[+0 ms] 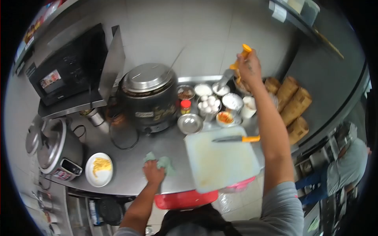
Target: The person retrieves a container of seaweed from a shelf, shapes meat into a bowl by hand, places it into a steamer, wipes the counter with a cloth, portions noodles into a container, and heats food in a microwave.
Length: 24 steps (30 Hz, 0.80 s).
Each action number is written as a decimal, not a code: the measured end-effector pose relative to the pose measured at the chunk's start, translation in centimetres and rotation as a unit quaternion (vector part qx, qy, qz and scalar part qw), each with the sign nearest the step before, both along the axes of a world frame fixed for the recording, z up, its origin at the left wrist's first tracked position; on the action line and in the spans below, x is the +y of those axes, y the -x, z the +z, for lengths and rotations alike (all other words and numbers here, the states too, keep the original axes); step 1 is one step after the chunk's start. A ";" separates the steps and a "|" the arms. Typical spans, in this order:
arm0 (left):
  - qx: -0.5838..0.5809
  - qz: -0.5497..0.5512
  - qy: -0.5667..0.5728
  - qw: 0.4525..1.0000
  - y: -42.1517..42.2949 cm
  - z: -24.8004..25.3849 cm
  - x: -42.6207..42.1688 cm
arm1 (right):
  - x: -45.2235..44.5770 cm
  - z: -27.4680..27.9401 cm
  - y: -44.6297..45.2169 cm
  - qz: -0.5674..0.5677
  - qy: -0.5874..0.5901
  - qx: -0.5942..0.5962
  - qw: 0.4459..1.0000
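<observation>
Left grip (153, 172): on green cloth (167, 165) | right grip (249, 67): holding yellow-handled tool (226, 78)

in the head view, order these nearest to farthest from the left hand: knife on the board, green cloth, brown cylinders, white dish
From the left hand:
1. Green cloth: touching the hand.
2. White dish: to its left.
3. Knife: rightward, on the cutting board.
4. Brown cylinders: far right, past the board.

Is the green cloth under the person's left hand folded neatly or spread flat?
Neither, it seems: the green cloth looks loosely bunched, with uneven, rumpled edges showing around the left hand.
</observation>
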<state>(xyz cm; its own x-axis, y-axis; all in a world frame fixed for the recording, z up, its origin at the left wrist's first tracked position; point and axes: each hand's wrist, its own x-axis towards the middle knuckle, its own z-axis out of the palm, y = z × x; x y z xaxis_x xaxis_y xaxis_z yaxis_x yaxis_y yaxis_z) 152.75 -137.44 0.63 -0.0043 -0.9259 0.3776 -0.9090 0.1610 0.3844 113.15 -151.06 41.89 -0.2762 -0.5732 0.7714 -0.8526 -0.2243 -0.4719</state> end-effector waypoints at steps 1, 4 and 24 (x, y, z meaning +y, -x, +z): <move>0.017 -0.007 -0.001 1.000 0.3 0.4 -0.1 | -2.8 0.6 0.5 0.006 0.005 0.016 1.000; -0.030 0.017 -0.044 0.998 1.5 2.4 -0.2 | -11.9 1.6 1.5 -0.007 0.017 0.005 1.000; -0.087 0.022 -0.060 0.994 2.0 1.0 -1.9 | -38.6 -17.4 8.0 0.097 -0.158 -0.005 0.983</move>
